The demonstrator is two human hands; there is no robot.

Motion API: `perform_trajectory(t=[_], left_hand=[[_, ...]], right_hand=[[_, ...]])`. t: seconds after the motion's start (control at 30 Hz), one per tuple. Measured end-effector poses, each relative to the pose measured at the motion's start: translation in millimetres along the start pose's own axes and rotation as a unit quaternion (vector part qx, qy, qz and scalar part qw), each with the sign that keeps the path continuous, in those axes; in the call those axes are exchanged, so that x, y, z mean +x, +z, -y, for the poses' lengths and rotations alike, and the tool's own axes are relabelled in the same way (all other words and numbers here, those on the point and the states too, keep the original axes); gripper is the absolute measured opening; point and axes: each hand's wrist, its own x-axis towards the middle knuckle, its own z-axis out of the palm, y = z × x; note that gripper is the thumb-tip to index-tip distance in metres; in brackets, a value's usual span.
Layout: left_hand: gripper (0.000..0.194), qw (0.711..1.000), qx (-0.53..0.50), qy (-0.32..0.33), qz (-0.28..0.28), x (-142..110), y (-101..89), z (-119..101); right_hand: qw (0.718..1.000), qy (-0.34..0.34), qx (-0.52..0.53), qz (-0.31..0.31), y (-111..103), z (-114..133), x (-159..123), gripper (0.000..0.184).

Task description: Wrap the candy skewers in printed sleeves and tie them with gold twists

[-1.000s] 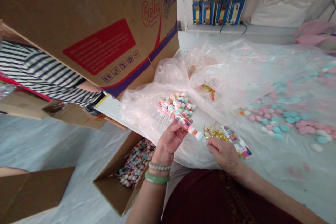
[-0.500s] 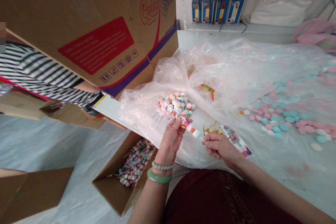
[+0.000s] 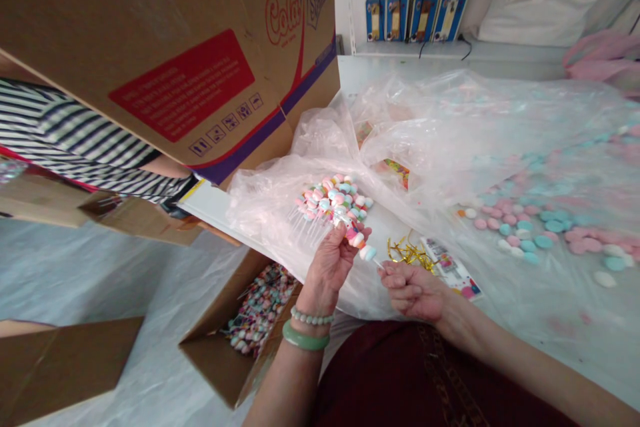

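My left hand is closed on a marshmallow skewer, whose upper part sits in a small printed clear wrapper. The skewer's white and blue marshmallows stick out toward my right hand. Its fingers are pinched on the thin white stick at the bottom. Just beyond my left hand lies a heap of finished-looking marshmallow skewers, sticks pointing left. Gold twist ties lie beyond my right hand, beside a stack of printed bags, partly covered by the hand.
Clear plastic sheeting covers the table, with loose marshmallows on the right. A large cardboard box stands at left; a person in a striped top is behind it. An open box of skewers sits below the table edge.
My right hand has shifted slightly left and down, bringing the stick closer to my left hand. Less of the skewer shows beyond the left fingers, and more gold ties are uncovered.
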Motion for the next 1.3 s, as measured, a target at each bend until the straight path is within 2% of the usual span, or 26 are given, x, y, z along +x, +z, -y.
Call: perform_trajectory(t=[0.13,0.23,0.37,0.43,0.53,0.57,0.6,0.67,0.73,0.83,0.9,0.97,1.03,1.17,1.23,1.3], left_hand=[[0.017,0.998,0.019,-0.057,0.004,0.8,-5.5,-13.3],[0.026,0.998,0.026,-0.046,0.026,2.4,-8.0,-27.0],[0.016,0.999,0.014,-0.021,0.025,4.6,-3.9,-34.0],[0.012,1.0,0.025,0.001,0.006,5.5,-0.9,-31.0],[0.011,0.999,0.03,0.017,-0.024,6.0,2.4,-23.0],[0.011,0.999,0.029,0.017,-0.027,5.9,3.1,-20.4],[0.011,0.999,0.028,0.017,-0.024,5.6,3.7,-18.2],[0.013,0.999,0.03,0.011,-0.006,4.7,4.5,-15.2],[0.015,0.999,0.035,0.004,0.017,3.3,4.7,-14.0],[0.019,0.998,0.046,0.004,0.034,0.5,4.0,-13.8],[0.021,0.998,0.046,0.01,0.037,-1.3,2.9,-13.4],[0.022,0.998,0.037,0.018,0.041,-2.6,1.6,-12.3],[0.021,0.998,0.029,0.024,0.042,-3.2,0.7,-10.6],[0.021,0.999,0.028,0.027,0.013,-4.3,3.7,-6.0],[0.021,0.999,0.03,0.025,0.001,-5.4,7.4,-3.6],[0.019,0.999,0.031,0.024,-0.003,-6.6,10.9,-2.0]], right_hand=[[0.991,-0.065,-0.097,-0.068,10.6,-1.6,-3.7,0.016],[0.976,-0.089,-0.164,-0.112,13.7,-1.1,-5.7,0.019],[0.954,-0.103,-0.232,-0.158,17.9,-0.7,-4.8,0.019],[0.917,-0.147,-0.307,-0.206,21.1,-2.0,-4.1,0.017],[0.817,-0.22,-0.443,-0.298,24.9,-5.6,-2.8,0.012],[0.794,-0.225,-0.467,-0.316,25.6,-6.8,-2.3,0.013],[0.789,-0.22,-0.474,-0.323,25.9,-7.6,-1.8,0.015],[0.818,-0.201,-0.44,-0.31,25.4,-7.4,-1.2,0.016],[0.877,-0.169,-0.363,-0.265,23.0,-3.8,-1.4,0.017],[0.964,-0.07,-0.211,-0.145,15.4,5.4,-2.3,0.019],[0.989,-0.004,-0.127,-0.076,9.5,10.2,-2.5,0.019],[0.994,0.015,-0.092,-0.054,6.0,11.4,-2.2,0.018],[0.989,-0.013,-0.12,-0.084,6.6,9.0,-1.8,0.02],[0.935,-0.112,-0.269,-0.203,19.2,-0.5,-0.2,0.023],[0.922,-0.124,-0.298,-0.216,27.0,-4.5,1.8,0.022],[0.924,-0.119,-0.296,-0.212,33.1,-7.3,4.0,0.022]])
